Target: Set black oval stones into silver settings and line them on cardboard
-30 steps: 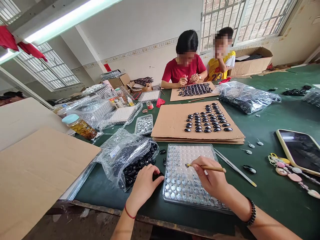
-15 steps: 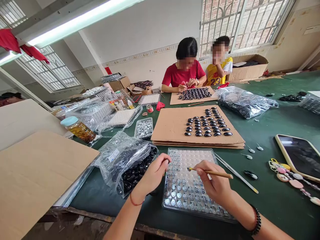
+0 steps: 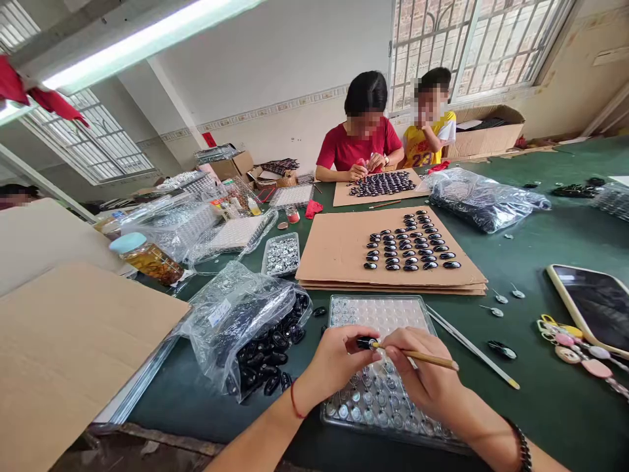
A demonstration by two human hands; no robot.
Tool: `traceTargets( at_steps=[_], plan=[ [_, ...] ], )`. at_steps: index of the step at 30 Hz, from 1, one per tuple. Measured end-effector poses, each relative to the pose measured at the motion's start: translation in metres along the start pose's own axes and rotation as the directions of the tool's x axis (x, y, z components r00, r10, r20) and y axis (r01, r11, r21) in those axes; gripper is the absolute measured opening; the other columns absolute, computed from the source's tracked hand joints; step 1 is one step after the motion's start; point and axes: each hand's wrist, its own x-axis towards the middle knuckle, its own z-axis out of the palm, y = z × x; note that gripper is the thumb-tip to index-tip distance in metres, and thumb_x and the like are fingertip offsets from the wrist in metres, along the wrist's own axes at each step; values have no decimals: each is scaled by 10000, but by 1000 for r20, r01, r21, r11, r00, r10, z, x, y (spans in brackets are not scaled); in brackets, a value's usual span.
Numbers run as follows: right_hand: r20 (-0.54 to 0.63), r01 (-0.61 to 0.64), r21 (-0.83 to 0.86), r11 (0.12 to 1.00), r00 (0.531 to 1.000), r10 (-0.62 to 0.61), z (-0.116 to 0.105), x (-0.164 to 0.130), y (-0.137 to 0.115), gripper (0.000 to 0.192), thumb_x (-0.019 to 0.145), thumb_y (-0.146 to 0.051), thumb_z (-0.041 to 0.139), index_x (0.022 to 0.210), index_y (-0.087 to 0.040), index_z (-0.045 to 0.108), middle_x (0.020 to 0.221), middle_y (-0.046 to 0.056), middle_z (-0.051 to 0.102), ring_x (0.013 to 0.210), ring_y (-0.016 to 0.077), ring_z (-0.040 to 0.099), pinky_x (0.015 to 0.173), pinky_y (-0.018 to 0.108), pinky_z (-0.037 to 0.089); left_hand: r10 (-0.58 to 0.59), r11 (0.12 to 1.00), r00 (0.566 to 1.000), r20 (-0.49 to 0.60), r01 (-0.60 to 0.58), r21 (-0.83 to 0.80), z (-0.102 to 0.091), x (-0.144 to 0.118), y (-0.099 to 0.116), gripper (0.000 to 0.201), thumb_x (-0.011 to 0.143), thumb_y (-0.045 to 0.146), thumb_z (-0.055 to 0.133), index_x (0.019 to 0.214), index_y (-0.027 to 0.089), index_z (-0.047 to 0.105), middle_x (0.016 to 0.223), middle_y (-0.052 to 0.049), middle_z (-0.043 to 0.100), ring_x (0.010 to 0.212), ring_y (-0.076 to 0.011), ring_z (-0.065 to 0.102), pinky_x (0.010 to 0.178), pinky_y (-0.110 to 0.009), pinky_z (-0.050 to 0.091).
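My left hand [image 3: 339, 360] pinches a glossy black oval piece [image 3: 366, 343] above the clear plastic tray. Between the fingers of my right hand [image 3: 425, 373] is a thin wooden stick [image 3: 427, 358], its tip against the black piece. Under both hands lies the compartmented tray [image 3: 393, 311]; small round clear and silvery pieces fill its near part and far-left corner. Left of it, an open plastic bag [image 3: 236, 295] spills many black oval pieces [image 3: 265, 357]. One loose black piece [image 3: 320, 311] rests by the tray's far-left corner.
Beyond the tray, stacked cardboard sheets [image 3: 329, 255] carry rows of black ovals. A small tub [image 3: 282, 254] holds silvery pieces. Tweezers [image 3: 474, 347], a phone [image 3: 590, 308] and a charm strap [image 3: 580, 357] lie to the right. Across the table, a person in red [image 3: 361, 141] works beside another person [image 3: 427, 131].
My left hand has moved right, from the tray's left edge to its middle, bringing the black piece to the stick. The stick's tip has risen from the tray. The view has shifted slightly.
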Motion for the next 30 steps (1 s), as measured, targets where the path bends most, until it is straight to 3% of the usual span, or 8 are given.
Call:
traceTargets(
  at_steps=[9, 22, 30],
  plan=[
    [-7, 0, -10, 1000, 1000, 0, 3, 1, 1, 126, 849, -148, 368, 779, -183, 467, 622, 11, 543, 523, 131, 459, 515, 257, 317, -23, 1000, 999, -49, 24, 15, -2, -2, 7, 323, 641, 305, 650, 915, 134, 666, 750, -48, 638, 579, -104, 474, 538, -197, 394],
    [34, 26, -7, 1000, 999, -25, 3, -1, -2, 122, 843, -137, 371, 792, -186, 472, 631, 21, 553, 543, 140, 476, 515, 259, 322, -2, 1000, 1000, -19, 2, 17, -3, -6, 8, 333, 658, 317, 639, 935, 134, 664, 806, -68, 662, 638, -136, 541, 598, -220, 437],
    [46, 69, -23, 997, 997, -68, 9, 0, -4, 130, 844, -116, 366, 787, -187, 459, 634, 16, 544, 549, 134, 458, 522, 255, 326, 50, 998, 993, -104, -46, 43, -1, -8, 7, 246, 712, 313, 586, 884, 161, 676, 819, -49, 664, 661, -138, 548, 613, -222, 427]
  ],
)
